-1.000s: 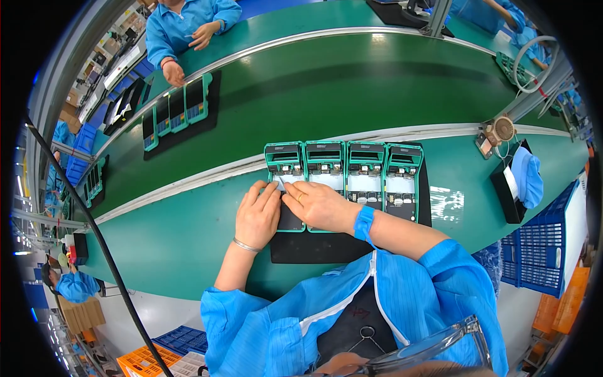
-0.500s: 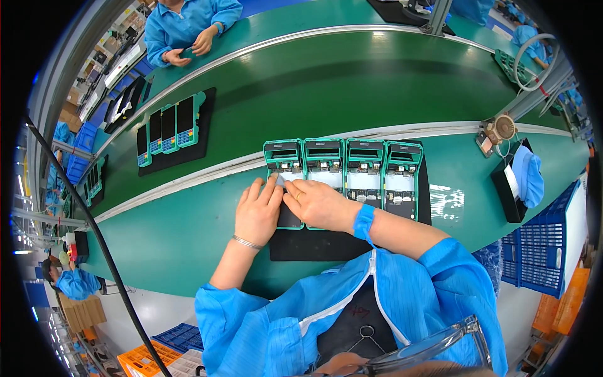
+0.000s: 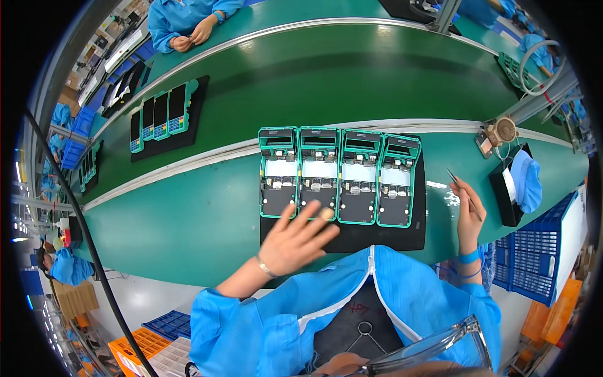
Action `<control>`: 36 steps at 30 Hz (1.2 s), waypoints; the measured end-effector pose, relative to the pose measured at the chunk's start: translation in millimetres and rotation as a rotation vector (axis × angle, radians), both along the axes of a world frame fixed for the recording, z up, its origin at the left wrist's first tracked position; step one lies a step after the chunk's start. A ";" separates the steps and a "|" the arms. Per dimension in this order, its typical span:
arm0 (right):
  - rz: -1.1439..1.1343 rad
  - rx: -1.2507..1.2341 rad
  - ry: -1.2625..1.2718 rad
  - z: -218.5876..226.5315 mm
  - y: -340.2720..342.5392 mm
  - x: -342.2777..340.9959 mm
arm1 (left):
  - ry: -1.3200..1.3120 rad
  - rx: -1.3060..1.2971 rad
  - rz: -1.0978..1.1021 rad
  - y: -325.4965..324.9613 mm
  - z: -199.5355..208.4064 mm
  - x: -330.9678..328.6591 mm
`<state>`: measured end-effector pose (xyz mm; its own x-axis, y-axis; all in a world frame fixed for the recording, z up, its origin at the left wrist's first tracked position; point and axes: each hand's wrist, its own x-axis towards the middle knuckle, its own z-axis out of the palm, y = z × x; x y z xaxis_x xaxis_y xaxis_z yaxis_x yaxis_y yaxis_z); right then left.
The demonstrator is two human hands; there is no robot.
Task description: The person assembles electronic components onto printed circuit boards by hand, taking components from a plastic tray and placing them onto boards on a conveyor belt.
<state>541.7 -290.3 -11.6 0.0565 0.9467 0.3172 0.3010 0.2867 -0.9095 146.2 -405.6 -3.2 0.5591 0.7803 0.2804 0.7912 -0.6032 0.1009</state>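
Several teal-framed handheld terminal housings (image 3: pixel 358 200) stand side by side on a black mat (image 3: pixel 370 237), their dark inner boards and white strips facing up. Over the lower edge of the left two, my left hand (image 3: pixel 295 242) is open with fingers spread, slightly blurred and holding nothing. A pale cover shows on one of its fingertips. To the right of the mat, my right hand (image 3: pixel 470 217) is closed round thin metal tweezers (image 3: pixel 453 178), whose tip points up and left. A blue band circles the right wrist.
Beyond the bench runs a green conveyor belt (image 3: pixel 326 75) carrying terminals on a black mat (image 3: pixel 196 129) at left. A small fan (image 3: pixel 502 131) and a black box (image 3: pixel 506 188) with blue cloth stand right; a blue crate (image 3: pixel 534 251) sits below. Across the belt another person's hands (image 3: pixel 195 36) meet.
My hands have parted from the left housing. The left drew back toward me and opened; the right swung right, tweezers now visible. The mat and housings shifted slightly left. Terminals on the belt moved left.
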 end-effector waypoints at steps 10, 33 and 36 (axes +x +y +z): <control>-0.069 -0.064 0.088 -42.5 -0.8 41.8 | 0.157 -0.012 0.064 82.1 -12.3 8.2; 0.024 0.073 0.346 -86.6 -1.6 56.3 | -0.016 0.029 -0.425 175.4 -25.4 144.6; 0.058 0.171 0.320 -62.0 -2.6 44.4 | 0.185 0.105 -0.630 160.0 -54.1 182.7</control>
